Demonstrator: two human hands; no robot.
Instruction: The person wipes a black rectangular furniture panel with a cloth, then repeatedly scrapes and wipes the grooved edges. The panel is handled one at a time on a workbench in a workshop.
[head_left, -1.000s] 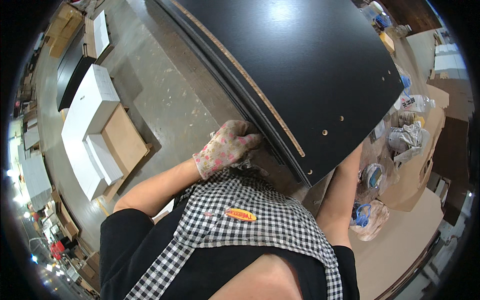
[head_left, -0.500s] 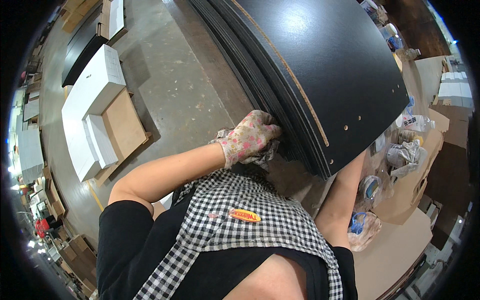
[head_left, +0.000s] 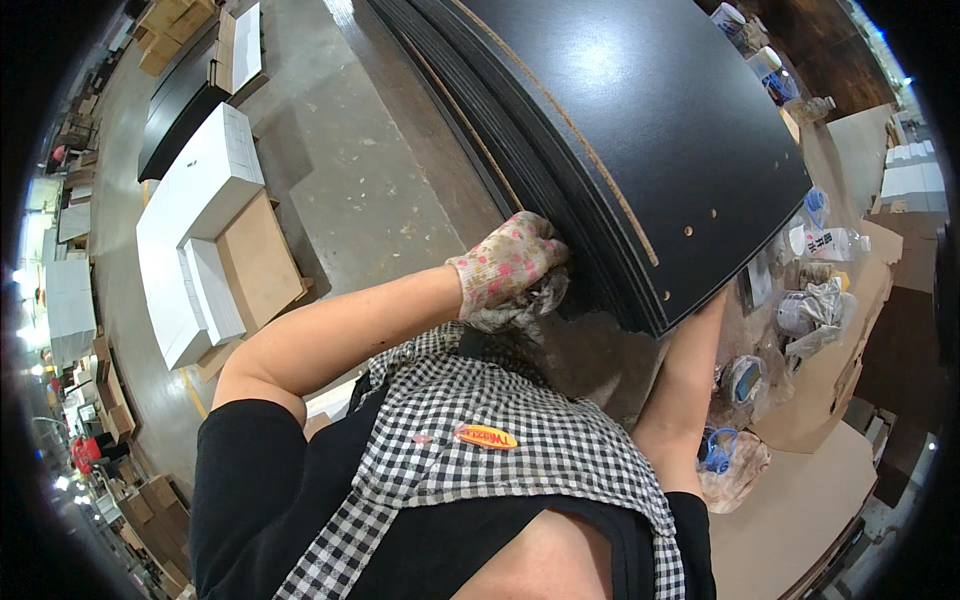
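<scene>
A stack of black panels (head_left: pixel 640 110) fills the upper middle, its layered long edge facing left. The top panel has a raw brown strip along that edge and several small drilled holes near its near right end. My left hand (head_left: pixel 515 255), in a pink-flowered knit glove, is closed around a crumpled grey rag (head_left: pixel 525 305) and presses against the stack's edge near its lower left corner. My right forearm (head_left: pixel 685 385) reaches up beneath the right near corner of the top panel. That hand is hidden behind the panels.
To the right, a bench covered with cardboard (head_left: pixel 835 370) holds a clear bottle (head_left: pixel 830 243), a plastic tub (head_left: pixel 793 313) and crumpled plastic. White panels (head_left: pixel 190 240) lie on a brown board on the floor at left, with black panels (head_left: pixel 180 125) beyond.
My left hand has shifted slightly right with the rag, along the panel edges. Another brown strip now shows among the stacked edges. The view has tilted slightly.
</scene>
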